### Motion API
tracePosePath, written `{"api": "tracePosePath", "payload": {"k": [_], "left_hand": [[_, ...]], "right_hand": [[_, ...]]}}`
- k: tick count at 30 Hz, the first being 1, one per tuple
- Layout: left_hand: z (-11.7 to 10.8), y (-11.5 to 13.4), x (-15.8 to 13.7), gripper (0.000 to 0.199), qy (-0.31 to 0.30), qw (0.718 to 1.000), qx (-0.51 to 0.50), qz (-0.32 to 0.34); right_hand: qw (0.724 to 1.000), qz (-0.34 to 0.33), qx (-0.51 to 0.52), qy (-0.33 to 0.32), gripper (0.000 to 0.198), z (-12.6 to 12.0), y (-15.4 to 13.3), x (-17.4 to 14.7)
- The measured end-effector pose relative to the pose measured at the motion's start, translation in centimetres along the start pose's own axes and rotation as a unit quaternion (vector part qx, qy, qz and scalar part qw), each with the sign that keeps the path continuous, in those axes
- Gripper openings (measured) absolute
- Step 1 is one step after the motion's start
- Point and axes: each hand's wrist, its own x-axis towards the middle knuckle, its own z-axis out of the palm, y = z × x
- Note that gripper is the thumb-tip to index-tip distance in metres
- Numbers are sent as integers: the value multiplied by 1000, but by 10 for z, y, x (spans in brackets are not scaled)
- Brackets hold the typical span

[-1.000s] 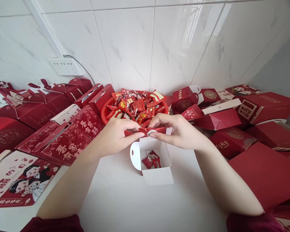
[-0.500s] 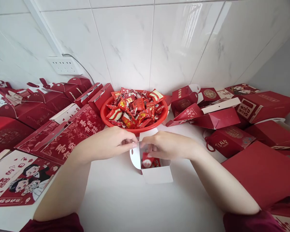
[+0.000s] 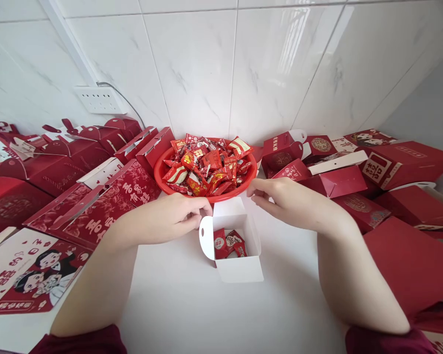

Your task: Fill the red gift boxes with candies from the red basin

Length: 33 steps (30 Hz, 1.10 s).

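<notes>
A small candy box stands open on the table with its white flaps spread. Several red wrapped candies lie on its bottom. My left hand is at the box's left flap, thumb and fingers pinched at its upper edge. To the right of the box and close to the bowl's rim hovers my right hand, its fingers loosely curled and apart, with nothing seen in it. Behind the box, a red plastic bowl is heaped with red and gold wrapped candies.
Rows of red gift boxes fill the left side. Flat printed cartons lie at the front left. More red boxes crowd the right side. A power strip is fixed to the tiled wall behind.
My right hand has come out of the box and moved up and right to beside the bowl. The candies inside the box now show fully. My left hand stays at the flap.
</notes>
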Motion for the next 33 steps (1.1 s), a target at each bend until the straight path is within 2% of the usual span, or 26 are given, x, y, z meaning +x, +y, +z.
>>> {"api": "tracePosePath", "payload": {"k": [5,7,10,12,14,16,19,21,23,27,30,33], "left_hand": [[-1,11,-4,22,5,999,32,23],[1,17,-8,20,-25,998,51,39],[12,30,-15,35,-66,991,73,86],[26,39,-17,40,-30,988,96,118],[41,46,-16,41,29,983,120,134],[52,52,-12,34,37,980,132,148],[56,54,-4,3,1,978,136,159],[52,52,-2,15,4,979,130,157],[46,49,-3,22,3,981,121,154],[36,40,-8,19,-3,987,108,119],[32,29,-10,10,48,993,89,67],[35,16,-11,13,108,992,56,28]], "right_hand": [[997,-12,24,-66,25,-5,-1,-3],[997,-23,27,-75,27,1,-3,1],[998,-10,0,-68,33,13,-3,10],[997,14,-24,-72,30,20,-1,15],[995,25,-30,-97,17,22,1,18],[991,25,-21,-132,3,21,3,17],[989,35,-1,-145,26,17,4,12],[991,30,4,-128,39,16,5,10],[993,11,10,-116,42,16,4,8],[990,-32,82,-114,44,15,-2,5],[972,-80,172,-138,47,12,-10,0],[952,-116,220,-179,41,9,-14,-5]]}}
